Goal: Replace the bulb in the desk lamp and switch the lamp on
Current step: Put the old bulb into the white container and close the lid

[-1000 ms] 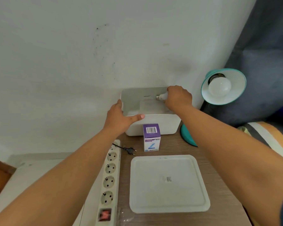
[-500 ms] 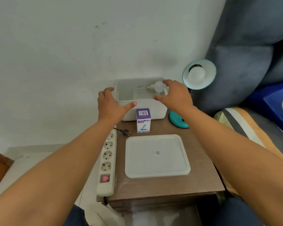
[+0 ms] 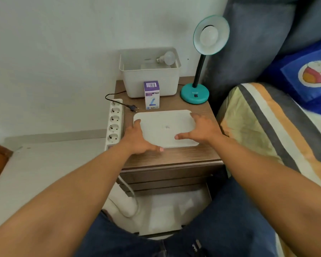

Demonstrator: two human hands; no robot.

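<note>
A teal desk lamp point(image 3: 195, 94) stands at the back right of the nightstand, its shade tilted toward me with a white bulb point(image 3: 209, 35) fitted in it. Another white bulb point(image 3: 166, 58) lies inside the open white bin point(image 3: 150, 84) against the wall. A purple-and-white bulb box point(image 3: 152, 94) stands in front of the bin. The bin's white lid point(image 3: 165, 127) lies flat on the nightstand. My left hand point(image 3: 137, 138) rests at the lid's left edge and my right hand point(image 3: 202, 130) at its right edge, fingers spread. The lamp's black plug point(image 3: 132, 107) lies loose.
A white power strip point(image 3: 114, 123) runs along the left edge of the wooden nightstand point(image 3: 174, 156), its sockets unused. A bed with a striped blanket point(image 3: 267, 127) and a blue pillow sits to the right. A grey headboard rises behind the lamp.
My right hand let go of the bulb, which now lies in the bin. Both hands drew back from the bin down to the lid's edges. The view pulled back and downward.
</note>
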